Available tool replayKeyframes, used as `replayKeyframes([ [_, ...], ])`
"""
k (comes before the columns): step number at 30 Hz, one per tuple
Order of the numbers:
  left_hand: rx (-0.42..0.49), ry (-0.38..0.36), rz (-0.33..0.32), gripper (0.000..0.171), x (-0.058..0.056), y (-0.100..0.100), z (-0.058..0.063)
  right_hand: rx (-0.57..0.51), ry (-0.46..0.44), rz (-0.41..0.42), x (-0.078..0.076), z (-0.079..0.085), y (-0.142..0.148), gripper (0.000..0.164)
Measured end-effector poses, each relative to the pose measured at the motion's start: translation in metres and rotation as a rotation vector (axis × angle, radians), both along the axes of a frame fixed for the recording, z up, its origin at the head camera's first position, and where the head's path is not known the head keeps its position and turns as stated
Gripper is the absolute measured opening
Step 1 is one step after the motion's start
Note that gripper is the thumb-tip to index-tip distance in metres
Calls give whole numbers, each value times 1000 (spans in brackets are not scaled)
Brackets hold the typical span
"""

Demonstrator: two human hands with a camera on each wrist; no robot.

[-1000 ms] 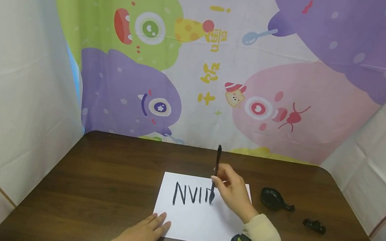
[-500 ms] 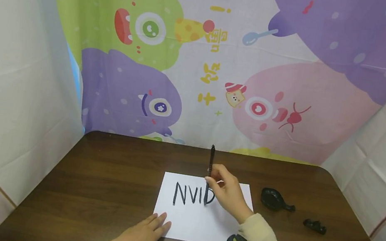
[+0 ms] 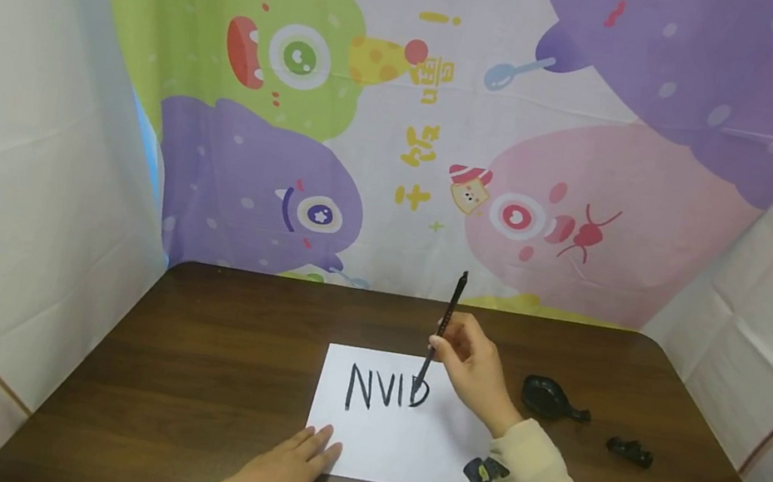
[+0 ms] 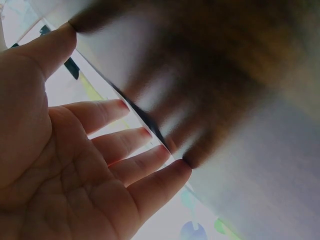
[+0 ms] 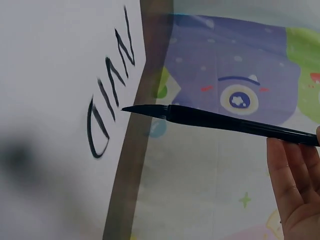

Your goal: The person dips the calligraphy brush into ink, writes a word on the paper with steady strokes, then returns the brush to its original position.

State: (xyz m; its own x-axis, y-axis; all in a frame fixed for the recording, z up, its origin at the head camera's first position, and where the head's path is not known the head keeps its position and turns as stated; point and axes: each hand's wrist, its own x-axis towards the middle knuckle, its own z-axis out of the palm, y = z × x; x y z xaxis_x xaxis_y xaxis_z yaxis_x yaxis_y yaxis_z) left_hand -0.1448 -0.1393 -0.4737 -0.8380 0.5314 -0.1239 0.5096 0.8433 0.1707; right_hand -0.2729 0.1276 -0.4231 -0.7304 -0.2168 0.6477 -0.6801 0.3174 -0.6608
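Observation:
My right hand pinches a black writing brush partway up its handle, the brush tilted with its top to the right. In the right wrist view the pointed dark bristles stand raised off the paper. Black letters reading NVID run across the upper part of a white paper sheet. My left hand lies with fingers spread, fingertips on the sheet's lower left corner. From the left wrist, the palm and straight fingers show against the surface.
On the brown table, right of the paper, sits a black dish with a short handle. A small black brush rest lies farther right. A cartoon-printed curtain hangs behind the table's far edge.
The right hand traced the upright and curve of the D, then lifted the brush up and slightly right, tilting its top rightward. The left hand has stayed put.

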Motion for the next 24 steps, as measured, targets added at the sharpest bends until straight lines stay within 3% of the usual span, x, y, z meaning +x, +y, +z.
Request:
replayKeyframes([
  [7,2,-19,7,76,-1,-1,0,-42,-25,2,-3,5,15,19],
  [16,2,1,-3,76,0,0,1,-46,-58,-102,-11,2,29,19],
  [24,0,-2,-5,76,0,0,1,-59,-71,-132,0,16,28,18],
])
